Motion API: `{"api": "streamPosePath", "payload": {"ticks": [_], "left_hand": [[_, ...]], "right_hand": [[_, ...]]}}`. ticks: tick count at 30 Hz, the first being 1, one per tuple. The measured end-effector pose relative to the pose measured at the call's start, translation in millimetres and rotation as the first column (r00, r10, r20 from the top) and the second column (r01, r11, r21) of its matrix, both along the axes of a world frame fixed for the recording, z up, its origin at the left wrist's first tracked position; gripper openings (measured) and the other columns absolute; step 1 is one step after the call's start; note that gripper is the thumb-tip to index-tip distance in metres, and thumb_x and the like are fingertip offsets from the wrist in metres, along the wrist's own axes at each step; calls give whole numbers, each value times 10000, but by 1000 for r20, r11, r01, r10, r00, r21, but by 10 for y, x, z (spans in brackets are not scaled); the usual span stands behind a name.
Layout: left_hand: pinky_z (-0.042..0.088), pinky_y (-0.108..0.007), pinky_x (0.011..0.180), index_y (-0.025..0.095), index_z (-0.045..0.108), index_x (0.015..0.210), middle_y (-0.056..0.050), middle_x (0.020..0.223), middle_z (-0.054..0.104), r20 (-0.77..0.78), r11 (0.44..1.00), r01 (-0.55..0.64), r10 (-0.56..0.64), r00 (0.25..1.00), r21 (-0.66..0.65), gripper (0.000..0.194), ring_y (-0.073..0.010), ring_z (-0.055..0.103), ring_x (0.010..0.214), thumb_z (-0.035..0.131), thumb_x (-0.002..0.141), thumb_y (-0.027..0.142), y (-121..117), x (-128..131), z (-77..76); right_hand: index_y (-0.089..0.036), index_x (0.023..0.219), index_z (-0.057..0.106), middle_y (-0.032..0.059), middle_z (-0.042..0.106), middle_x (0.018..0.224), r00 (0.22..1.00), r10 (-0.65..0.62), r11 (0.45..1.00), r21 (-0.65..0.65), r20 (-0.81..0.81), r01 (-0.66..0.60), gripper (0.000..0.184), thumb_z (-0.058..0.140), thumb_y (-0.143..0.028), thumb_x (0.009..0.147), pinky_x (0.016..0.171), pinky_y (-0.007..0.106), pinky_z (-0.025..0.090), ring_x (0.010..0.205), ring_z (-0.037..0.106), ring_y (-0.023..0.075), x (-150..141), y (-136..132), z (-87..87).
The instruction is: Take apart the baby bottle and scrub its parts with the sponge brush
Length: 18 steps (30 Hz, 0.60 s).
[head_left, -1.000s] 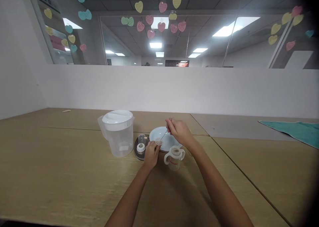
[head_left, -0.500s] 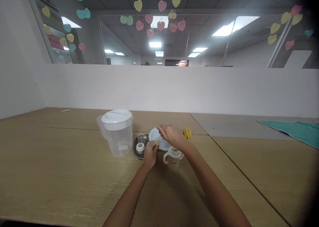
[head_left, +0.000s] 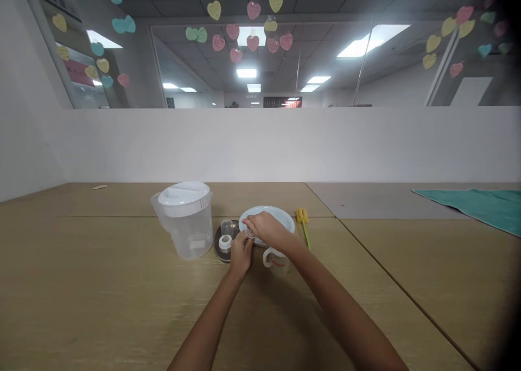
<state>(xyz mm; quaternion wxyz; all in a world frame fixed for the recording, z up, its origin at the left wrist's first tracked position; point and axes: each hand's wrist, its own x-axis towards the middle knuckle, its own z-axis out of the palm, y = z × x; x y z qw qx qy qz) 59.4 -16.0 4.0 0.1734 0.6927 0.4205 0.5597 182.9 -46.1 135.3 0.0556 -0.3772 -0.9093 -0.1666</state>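
Observation:
My left hand (head_left: 241, 254) is closed on a small clear round piece (head_left: 250, 234), holding it up before the white plate (head_left: 283, 216). From above, my right hand (head_left: 266, 231) reaches over with its fingers pinched at that piece. The thin rod it held a moment ago is hidden now. Below my right wrist stands a clear baby bottle (head_left: 279, 265) with a white handle, partly covered by my forearm. Beside my left hand, a steel tray (head_left: 220, 256) bears a white bottle collar (head_left: 225, 243) and a clear dome cap (head_left: 227, 228).
A clear pitcher (head_left: 191, 238) with a white lid stands left of the tray. Right of the plate lies a bottle brush with a yellow sponge head (head_left: 302, 216) and green handle. A teal cloth (head_left: 472, 203) lies at far right. A white wall (head_left: 260, 143) rises behind the table.
My right hand has come down and left onto the small clear piece, and the thin rod has gone from sight. The view has shifted slightly right.

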Motion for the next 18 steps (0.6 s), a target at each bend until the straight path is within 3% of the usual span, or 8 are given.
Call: {"api": "streamPosePath", "payload": {"ticks": [5, 10, 18], "left_hand": [[398, -273, 638, 147, 630, 739, -49, 744, 660, -22, 997, -61, 60, 998, -53, 322, -181, 568, 698, 415, 848, 361, -28, 8, 8], [390, -276, 608, 143, 623, 730, -71, 765, 667, -83, 993, -78, 71, 994, -92, 309, -199, 586, 710, 409, 822, 347, -44, 23, 45], [335, -263, 567, 156, 582, 633, -48, 663, 630, -103, 988, -121, 111, 988, -96, 265, -173, 539, 623, 428, 788, 305, -38, 76, 51]], "right_hand": [[-127, 844, 653, 82, 634, 846, 972, -88, 994, -78, -216, 73, 415, 309, -328, 964, 619, 236, 310, 755, 568, 139, -22, 1, -50], [-156, 738, 632, 19, 610, 749, 904, 39, 995, -69, -427, -75, 379, 402, -388, 930, 575, 231, 251, 650, 488, 91, 19, -96, 2], [-128, 709, 627, 33, 607, 713, 906, 13, 993, -103, -423, -63, 343, 416, -284, 930, 620, 242, 257, 635, 457, 92, 6, -133, 63]]}}
